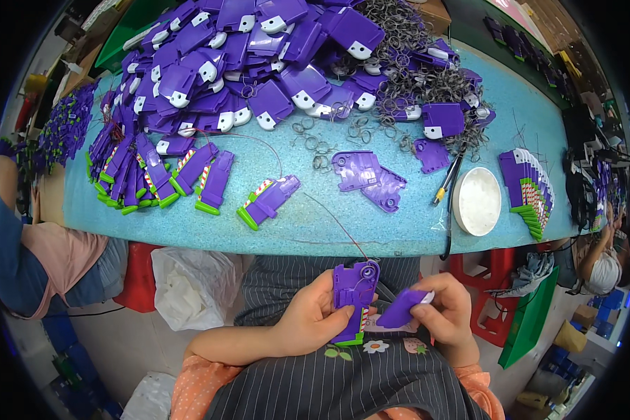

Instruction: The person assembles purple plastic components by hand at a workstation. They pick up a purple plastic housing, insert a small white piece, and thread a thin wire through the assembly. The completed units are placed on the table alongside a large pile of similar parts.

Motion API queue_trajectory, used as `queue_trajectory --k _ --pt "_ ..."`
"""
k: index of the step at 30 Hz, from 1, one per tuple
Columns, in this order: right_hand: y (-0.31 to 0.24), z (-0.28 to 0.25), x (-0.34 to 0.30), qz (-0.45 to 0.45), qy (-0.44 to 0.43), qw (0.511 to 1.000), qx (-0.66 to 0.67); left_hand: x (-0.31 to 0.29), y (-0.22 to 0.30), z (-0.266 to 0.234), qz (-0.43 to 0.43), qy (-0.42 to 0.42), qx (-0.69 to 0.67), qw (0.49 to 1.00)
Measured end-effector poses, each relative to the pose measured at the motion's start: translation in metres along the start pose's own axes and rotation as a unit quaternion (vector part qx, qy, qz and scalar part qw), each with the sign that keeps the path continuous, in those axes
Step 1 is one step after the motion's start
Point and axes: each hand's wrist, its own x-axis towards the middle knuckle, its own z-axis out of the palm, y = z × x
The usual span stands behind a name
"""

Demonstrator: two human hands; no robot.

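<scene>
Above my lap, my left hand point(304, 315) grips a purple plastic toy part point(347, 282) between thumb and fingers. It has a green end, a red-and-white striped strip and a round post at its top corner. From that corner a thin wire point(337, 224) runs up over the table edge. Just to its right, my right hand point(449, 313) pinches a purple plastic cover point(397, 310) with a white corner, tilted and apart from the toy part. On the table beyond lies a purple piece with a green end point(267, 201).
A large heap of purple covers point(259, 42) fills the back of the blue table point(259, 241). Metal rings point(399, 42) are piled beside it. A white bowl point(477, 201), a pen-like tool point(444, 185) and a fanned stack of purple-green parts point(528, 192) sit at right. People work on both sides.
</scene>
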Motion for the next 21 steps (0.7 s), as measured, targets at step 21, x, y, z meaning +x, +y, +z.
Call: queue_trajectory --k 21 --pt "0.003 0.031 0.035 0.117 0.000 0.993 -0.012 0.005 0.002 0.001 -0.052 -0.029 0.091 0.994"
